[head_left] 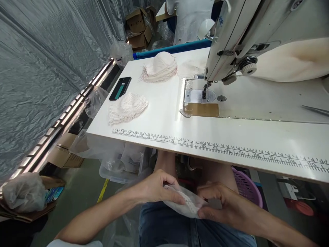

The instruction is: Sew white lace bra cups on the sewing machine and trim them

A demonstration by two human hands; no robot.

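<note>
Aslant, white fabric (189, 204), lower at right

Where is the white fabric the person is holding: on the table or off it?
Off the table: left hand and right hand hold the white fabric above the jeans.

- White tabletop (161, 115), glossy toward its near edge.
- Beyond its left edge, creased silvery sheeting (51, 51) (rather like a curtain).
- Below its near left corner, green floor (86, 181) with a yellow stripe (103, 190).
</note>
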